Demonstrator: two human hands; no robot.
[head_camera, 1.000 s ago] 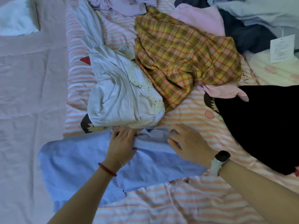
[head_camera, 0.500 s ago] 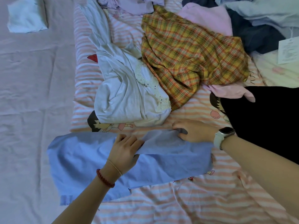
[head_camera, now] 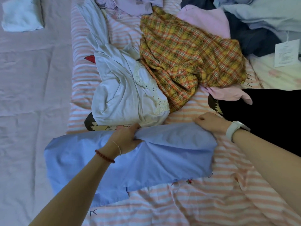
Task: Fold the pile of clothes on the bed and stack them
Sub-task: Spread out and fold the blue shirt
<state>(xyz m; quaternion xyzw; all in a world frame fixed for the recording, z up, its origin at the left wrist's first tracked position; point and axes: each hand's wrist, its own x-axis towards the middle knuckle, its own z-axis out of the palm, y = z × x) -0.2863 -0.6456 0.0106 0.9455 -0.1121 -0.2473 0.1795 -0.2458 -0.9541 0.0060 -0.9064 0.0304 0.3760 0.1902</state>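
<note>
A light blue garment (head_camera: 162, 159) lies spread across the bed in front of me. My left hand (head_camera: 126, 138) grips a bunch of its upper edge near the middle. My right hand (head_camera: 210, 122), with a white watch on the wrist, pinches the same upper edge at the garment's right end. Beyond it lie a white top with lace trim (head_camera: 127, 98) and a yellow plaid garment (head_camera: 187, 59). A black garment (head_camera: 268, 115) lies at the right, and pink cloth (head_camera: 210, 20) lies further back.
The striped pink-and-white blanket (head_camera: 211, 201) with cartoon prints covers the bed's middle. Plain pink sheet (head_camera: 29, 111) stretches to the left, with a folded pale cloth (head_camera: 21, 15) in the far left corner. More blue, navy and lilac clothes and a paper tag (head_camera: 286, 54) sit at the back.
My right hand has slid to the right along the blue garment's top edge, drawing it out. My left hand has closed on the edge and bunched the fabric.
</note>
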